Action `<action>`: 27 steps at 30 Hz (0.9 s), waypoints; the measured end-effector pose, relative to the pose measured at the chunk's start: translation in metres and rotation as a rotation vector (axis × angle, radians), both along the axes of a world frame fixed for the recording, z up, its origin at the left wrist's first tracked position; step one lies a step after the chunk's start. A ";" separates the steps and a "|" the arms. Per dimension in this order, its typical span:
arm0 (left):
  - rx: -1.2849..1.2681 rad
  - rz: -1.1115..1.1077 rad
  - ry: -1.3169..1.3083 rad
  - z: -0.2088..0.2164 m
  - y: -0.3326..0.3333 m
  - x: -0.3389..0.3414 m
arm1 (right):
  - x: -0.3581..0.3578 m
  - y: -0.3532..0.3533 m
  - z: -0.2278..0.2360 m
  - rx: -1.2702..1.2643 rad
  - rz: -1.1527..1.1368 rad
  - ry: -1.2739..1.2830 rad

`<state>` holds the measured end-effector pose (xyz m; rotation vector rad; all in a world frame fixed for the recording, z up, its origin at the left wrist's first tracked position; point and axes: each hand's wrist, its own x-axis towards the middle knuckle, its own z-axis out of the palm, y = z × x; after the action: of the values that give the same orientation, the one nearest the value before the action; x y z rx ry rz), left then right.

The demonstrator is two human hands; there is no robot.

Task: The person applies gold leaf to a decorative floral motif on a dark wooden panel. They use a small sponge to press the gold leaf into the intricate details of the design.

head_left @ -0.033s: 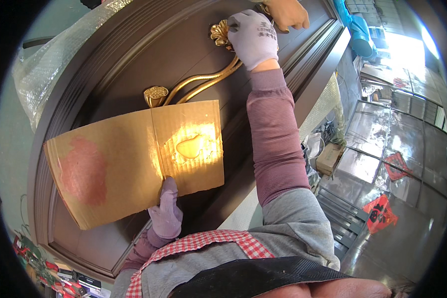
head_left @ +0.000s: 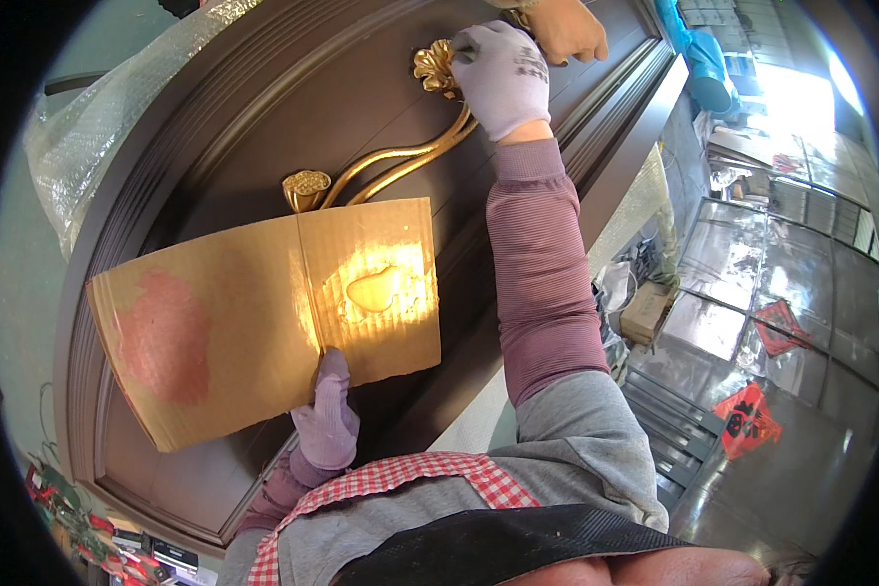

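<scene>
My left hand [head_left: 329,420], in a pale lilac glove, grips a piece of brown cardboard [head_left: 249,303] by its near edge, thumb on top. A glossy puddle [head_left: 376,290] lies on its right part, and a dull red smear [head_left: 164,337] covers its left part. Farther off, my right hand [head_left: 503,78], gloved too, is closed beside a gold flower ornament [head_left: 434,68]. What its fingers hold is hidden behind the glove. Curved gold stems [head_left: 396,156] and a gold seed-pod ornament [head_left: 306,188] stand out from the dark brown panel [head_left: 293,117], partly covered by the cardboard.
Another person's bare hand [head_left: 565,31] is at the panel's far end, close beside my right hand. Bubble wrap [head_left: 93,146] lies along the left side. To the right are a cardboard box [head_left: 648,311], a slatted grey rack [head_left: 669,420] and a blue wrapped object [head_left: 710,78].
My right hand has shifted very slightly to the right beside the gold flower ornament. My left hand and the cardboard have not moved.
</scene>
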<state>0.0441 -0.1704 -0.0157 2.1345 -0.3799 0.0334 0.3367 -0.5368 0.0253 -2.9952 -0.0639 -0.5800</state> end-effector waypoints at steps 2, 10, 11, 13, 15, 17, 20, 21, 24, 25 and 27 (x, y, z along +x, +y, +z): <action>-0.006 0.012 -0.013 -0.004 -0.002 -0.003 | -0.002 0.000 0.003 0.077 0.031 -0.059; -0.091 0.030 -0.004 -0.005 -0.004 -0.001 | -0.002 -0.004 0.003 0.074 0.075 0.105; -0.101 0.022 0.018 0.001 -0.007 0.003 | -0.004 -0.009 0.006 0.047 0.030 0.145; -0.094 -0.025 0.038 0.009 -0.007 0.009 | -0.005 -0.016 0.004 0.074 0.092 0.050; -0.113 -0.087 0.024 -0.001 0.001 0.002 | -0.006 -0.012 0.012 0.109 0.162 0.037; -0.130 -0.118 0.051 -0.005 0.006 -0.004 | -0.007 -0.004 0.013 0.093 0.232 0.092; -0.116 -0.084 0.089 0.001 0.004 -0.001 | -0.003 -0.012 0.011 0.037 0.204 0.232; -0.087 -0.072 0.043 0.005 0.001 0.002 | -0.005 -0.016 0.011 0.009 0.199 0.231; 0.010 -0.041 -0.022 0.023 -0.007 0.019 | -0.007 -0.010 0.015 -0.053 0.165 0.231; 0.018 -0.037 -0.026 0.024 -0.007 0.019 | -0.007 -0.010 0.015 -0.042 0.175 0.213; 0.016 -0.030 -0.030 0.019 -0.006 0.016 | -0.007 -0.011 0.016 -0.020 0.195 0.177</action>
<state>0.0604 -0.1768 0.0035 2.1454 -0.4304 0.0455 0.3293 -0.5476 0.0411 -2.9974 -0.3461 -0.2943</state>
